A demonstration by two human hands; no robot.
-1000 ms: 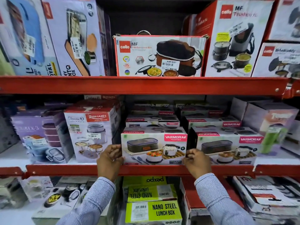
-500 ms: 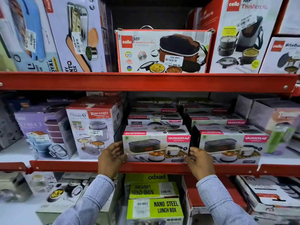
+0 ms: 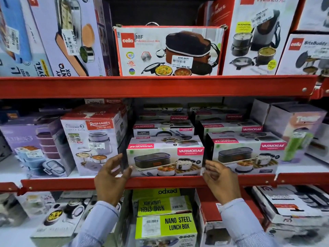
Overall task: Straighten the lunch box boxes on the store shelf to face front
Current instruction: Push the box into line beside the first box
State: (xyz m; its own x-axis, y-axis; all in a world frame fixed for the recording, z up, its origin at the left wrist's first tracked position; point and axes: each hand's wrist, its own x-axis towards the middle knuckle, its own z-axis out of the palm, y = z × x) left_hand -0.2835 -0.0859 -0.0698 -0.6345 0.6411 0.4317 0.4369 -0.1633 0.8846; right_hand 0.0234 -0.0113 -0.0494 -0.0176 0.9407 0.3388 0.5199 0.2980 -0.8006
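A white and pink Varmora lunch box box stands at the front of the middle shelf, its printed face square to me. My left hand grips its lower left corner, fingers along the dark side panel and thumb on the front. My right hand pinches its lower right corner with the fingertips. More Varmora boxes are stacked behind it. A second Varmora box faces front just to the right, with a narrow gap between the two.
A Rishabh box stands left of my left hand, angled slightly. Purple boxes sit further left. A Cello box is on the upper shelf. Green Nano Steel boxes fill the shelf below. A red rail runs overhead.
The view has moved closer to the shelf. Both hands stay at the box's lower corners; the fingers have spread a little and slid slightly down and outward. The box still faces front.
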